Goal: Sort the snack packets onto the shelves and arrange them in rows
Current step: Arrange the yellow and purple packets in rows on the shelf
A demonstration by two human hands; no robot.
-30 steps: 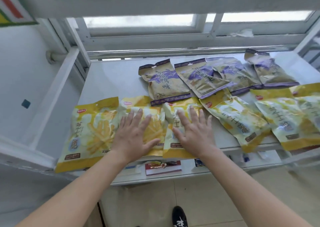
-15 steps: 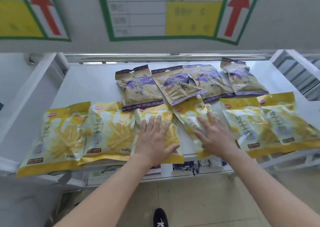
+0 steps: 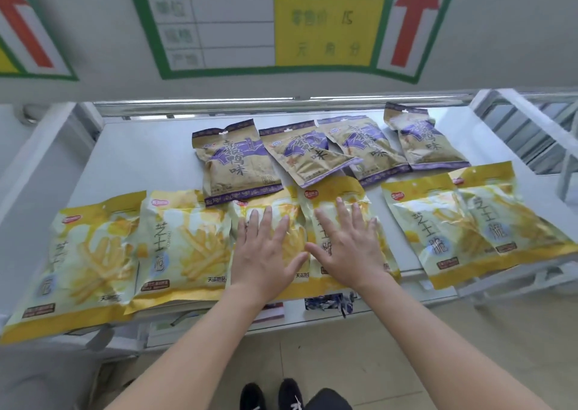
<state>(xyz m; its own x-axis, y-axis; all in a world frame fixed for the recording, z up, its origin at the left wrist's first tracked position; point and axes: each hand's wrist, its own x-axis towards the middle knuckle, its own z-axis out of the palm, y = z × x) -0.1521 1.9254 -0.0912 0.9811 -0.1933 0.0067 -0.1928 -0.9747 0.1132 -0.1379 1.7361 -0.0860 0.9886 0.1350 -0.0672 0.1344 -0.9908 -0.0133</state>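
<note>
The person has both hands flat on the front row of yellow snack packets, which lie on the white shelf [image 3: 140, 159]. The left grip [image 3: 266, 253] is released, fingers straight and spread, with the palm pressing the third yellow packet [image 3: 281, 212]. The right grip [image 3: 347, 250] is also released and rests flat on the fourth yellow packet [image 3: 331, 190]. The two thumbs almost meet where these packets touch.

Six yellow packets run along the shelf's front edge, and their lower ends hang over it. Behind them lie four purple packets [image 3: 234, 162]. The nearest one rests on the tops of the yellow ones, and the second purple packet [image 3: 306, 159] sits tilted across its neighbour.

The step appears to be evening out the front row by sliding rather than lifting. To do it well, the palms should stay flat and press lightly, so the glossy film glides on the shelf instead of crumpling. A bare strip shows between the fourth packet and the fifth yellow packet [image 3: 431, 231], so easing the pair to the right would likely even the spacing. Pushing them slightly inward would reduce the overhang, though the purple row leaves little room. Too strong a pull toward the body could tip the packets off the edge.
</note>
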